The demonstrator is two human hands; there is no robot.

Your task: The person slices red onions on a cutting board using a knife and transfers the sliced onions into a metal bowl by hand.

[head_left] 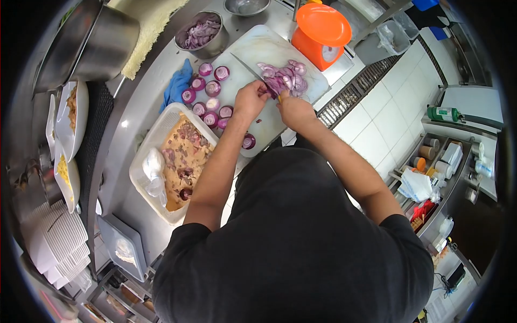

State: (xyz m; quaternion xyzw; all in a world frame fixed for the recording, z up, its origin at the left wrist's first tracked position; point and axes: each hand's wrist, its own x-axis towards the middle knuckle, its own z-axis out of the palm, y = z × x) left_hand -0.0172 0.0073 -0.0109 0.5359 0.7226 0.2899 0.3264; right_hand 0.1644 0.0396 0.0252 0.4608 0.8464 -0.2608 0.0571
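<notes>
My right hand (298, 112) is closed round the yellow handle of a kitchen knife (246, 65). The blade points away and to the left over a white cutting board (253, 42). Against the blade's near end, my left hand (252, 100) has its fingers curled together; whatever they hold is hidden, though dark purple onion shows beside the fingertips. Just beyond both hands lies a pile of sliced red onion (291, 77). Several peeled red onions (213, 88) with cut ends stand along the board's left side, and one more onion (249, 141) sits near its close edge.
A steel bowl (209, 49) of sliced onion stands behind the board, beside a blue cloth (179, 83). An orange scale (318, 46) is at the right. Left of my arm, a white basket (141, 180) holds onion scraps and a plastic bag. Stacked plates (56, 237) stand farther left.
</notes>
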